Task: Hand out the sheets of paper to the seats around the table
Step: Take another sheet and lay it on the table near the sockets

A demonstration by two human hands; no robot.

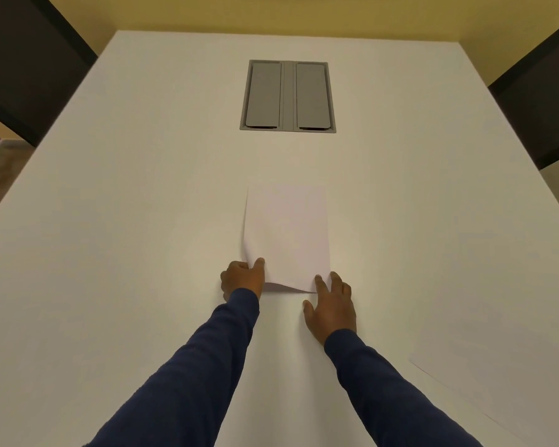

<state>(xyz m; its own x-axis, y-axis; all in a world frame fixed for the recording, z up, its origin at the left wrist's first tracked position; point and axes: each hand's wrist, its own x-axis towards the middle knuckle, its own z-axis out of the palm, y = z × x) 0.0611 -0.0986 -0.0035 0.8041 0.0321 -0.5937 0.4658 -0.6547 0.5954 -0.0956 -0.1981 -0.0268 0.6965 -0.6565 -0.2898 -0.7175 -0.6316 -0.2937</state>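
Note:
A white sheet of paper (288, 233) lies lengthwise on the white table (110, 221), in the middle, just past my hands. My left hand (242, 279) pinches its near left corner, thumb on top, and that corner curls up off the table. My right hand (331, 309) rests flat with spread fingers, its fingertips pressing the sheet's near right corner. Another white sheet (497, 375) lies flat at the near right of the table, partly cut off by the frame edge. Both arms wear dark blue sleeves.
A grey double-flap cable box (288, 96) is set into the table beyond the sheet. Dark chair backs stand at the far left (23, 66) and far right (542, 101). A yellow wall runs behind the table's far edge.

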